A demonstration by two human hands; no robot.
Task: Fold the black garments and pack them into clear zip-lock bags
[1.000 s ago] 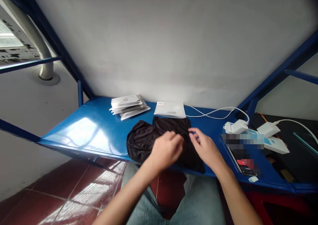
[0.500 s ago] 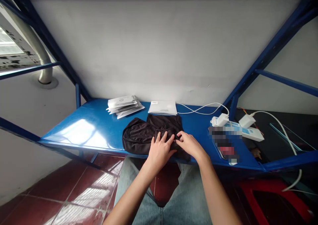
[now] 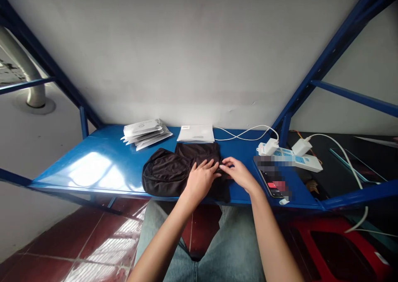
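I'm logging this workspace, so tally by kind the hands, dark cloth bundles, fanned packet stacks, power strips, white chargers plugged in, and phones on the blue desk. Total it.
Hands: 2 (left hand, right hand)
Dark cloth bundle: 1
Fanned packet stack: 1
Power strip: 1
White chargers: 2
Phone: 1
Total: 8

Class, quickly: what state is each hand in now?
Left hand: open, resting on the black cloth.
Right hand: partly curled at the cloth's edge; grip cannot be told.
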